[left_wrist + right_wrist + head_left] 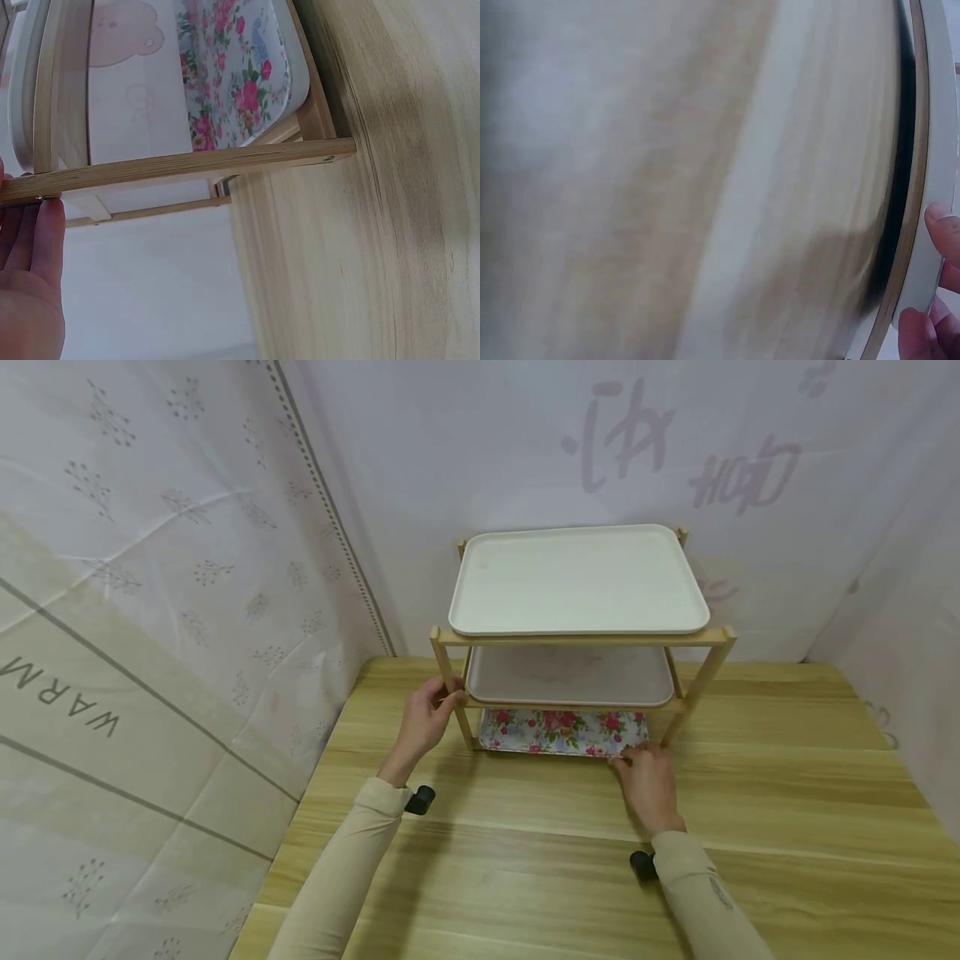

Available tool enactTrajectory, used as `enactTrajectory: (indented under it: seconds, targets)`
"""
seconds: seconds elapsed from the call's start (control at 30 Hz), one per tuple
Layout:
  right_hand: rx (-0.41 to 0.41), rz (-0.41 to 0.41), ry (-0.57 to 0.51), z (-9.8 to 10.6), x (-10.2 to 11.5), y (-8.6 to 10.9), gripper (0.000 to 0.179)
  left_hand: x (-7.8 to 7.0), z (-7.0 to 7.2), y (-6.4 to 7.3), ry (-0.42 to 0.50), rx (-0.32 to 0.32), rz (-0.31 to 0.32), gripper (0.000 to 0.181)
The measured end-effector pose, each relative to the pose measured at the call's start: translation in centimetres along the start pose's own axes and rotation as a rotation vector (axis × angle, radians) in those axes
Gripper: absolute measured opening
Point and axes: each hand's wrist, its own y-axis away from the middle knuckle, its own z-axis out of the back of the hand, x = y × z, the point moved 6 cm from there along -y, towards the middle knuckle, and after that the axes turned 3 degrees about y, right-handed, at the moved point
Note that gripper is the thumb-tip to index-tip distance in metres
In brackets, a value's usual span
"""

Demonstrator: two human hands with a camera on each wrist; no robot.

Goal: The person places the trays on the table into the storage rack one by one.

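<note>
A three-tier wooden rack (705, 681) carries a tray on each level. My left hand (426, 722) grips its left front post at the middle shelf; in the left wrist view the thumb and fingers of that hand (34, 292) close around the post (187, 166). On the bottom level lies a floral tray (558, 732) with pink roses and a pale rim. At its right front corner, my right hand (651, 787) pinches the rim. The right wrist view has the fingertips (945, 236) on that pale rim (936, 150), just above the rack's lower rail.
A white tray (577, 581) covers the rack's top, and another pale tray (570, 675) sits on the middle shelf. The rack stands toward the back of a wood-grain table (525, 877). Printed curtains (187, 568) hang close behind and at both sides.
</note>
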Motion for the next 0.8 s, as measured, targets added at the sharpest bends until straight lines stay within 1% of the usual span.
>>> enactTrajectory:
  seconds: [0.23,0.33,0.57,0.8]
  targets:
    - [0.022,-0.001,0.007,-0.5,-0.3,-0.7,0.015,0.1,-0.1,0.1,0.007,0.004,0.013,0.019]
    - [0.02,-0.007,-0.001,-0.6,-0.4,-1.1,0.015,0.0,-0.1,0.2,0.009,0.002,0.01,0.019]
    - [0.008,-0.018,0.008,-0.2,-0.8,-1.6,0.01,-0.2,-0.8,-0.4,0.018,0.01,-0.029,0.018]
    - [0.001,-0.031,0.032,0.0,-1.6,-1.5,0.011,0.1,-1.5,-0.7,0.017,0.035,-0.016,0.019]
